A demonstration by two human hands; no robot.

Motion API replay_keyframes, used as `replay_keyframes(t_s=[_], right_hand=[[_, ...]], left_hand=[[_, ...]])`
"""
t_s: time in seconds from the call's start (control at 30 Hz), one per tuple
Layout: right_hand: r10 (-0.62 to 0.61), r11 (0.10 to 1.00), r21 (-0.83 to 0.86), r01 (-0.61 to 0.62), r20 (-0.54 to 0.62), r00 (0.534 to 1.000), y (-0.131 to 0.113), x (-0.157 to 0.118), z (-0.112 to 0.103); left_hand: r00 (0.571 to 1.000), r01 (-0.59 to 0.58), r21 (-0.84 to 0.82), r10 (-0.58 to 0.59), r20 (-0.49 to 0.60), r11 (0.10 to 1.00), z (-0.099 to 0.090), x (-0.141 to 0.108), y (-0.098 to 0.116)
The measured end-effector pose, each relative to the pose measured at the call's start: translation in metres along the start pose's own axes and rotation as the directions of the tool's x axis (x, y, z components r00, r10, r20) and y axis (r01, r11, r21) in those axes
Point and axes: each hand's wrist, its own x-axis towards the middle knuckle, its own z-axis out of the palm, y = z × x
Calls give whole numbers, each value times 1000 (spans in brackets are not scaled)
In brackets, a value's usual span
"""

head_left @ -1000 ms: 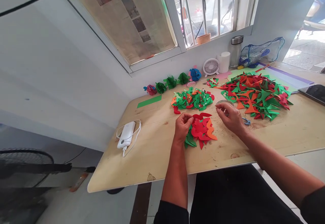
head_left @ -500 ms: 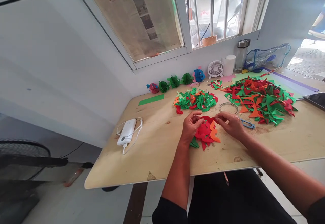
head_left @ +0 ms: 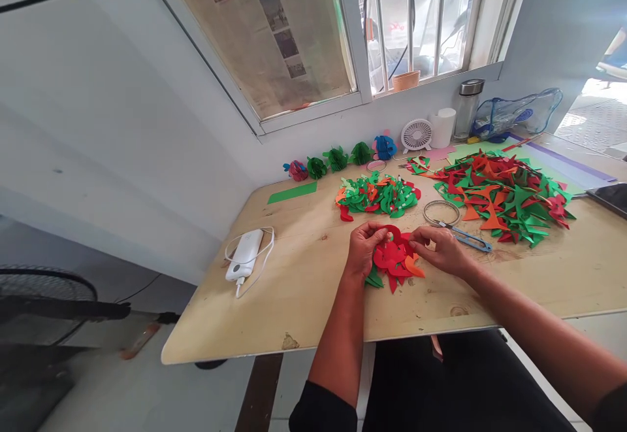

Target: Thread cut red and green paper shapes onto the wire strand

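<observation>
Left hand point(head_left: 361, 248) and right hand point(head_left: 442, 249) pinch red paper point(head_left: 394, 230), its gripped edges hidden.

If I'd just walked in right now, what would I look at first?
Probably the big heap of red, green and orange paper scraps on the right side of the table. Next, the bright red paper pieces between the left hand and right hand, near the table's front edge. Then the row of folded paper balls along the wall.
</observation>
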Motion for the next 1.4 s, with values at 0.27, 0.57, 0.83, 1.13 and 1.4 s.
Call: replay_keyframes(t_s=[0.27,0.57,0.83,1.13,1.4], right_hand=[[12,1000,22,-12,-7,1000,-4,2,-5],[84,996,31,-82,-53,995,-3,1,-3],[85,985,145,-93,60,995,-8,1,-3],[284,849,465,-250,-2,959,-6,1,-2],[348,837,453,-306,-9,938,-6,3,-4]], left_hand=[[997,24,34,-26,70,999,1,0,-1],[985,62,33,-66,161,998,12,-3,1],[981,70,35,-75,180,997,13,-3,-2],[978,10,188,-49,201,982,16,-5,-8],[984,32,198,-65,164,980,14,-5,-12]])
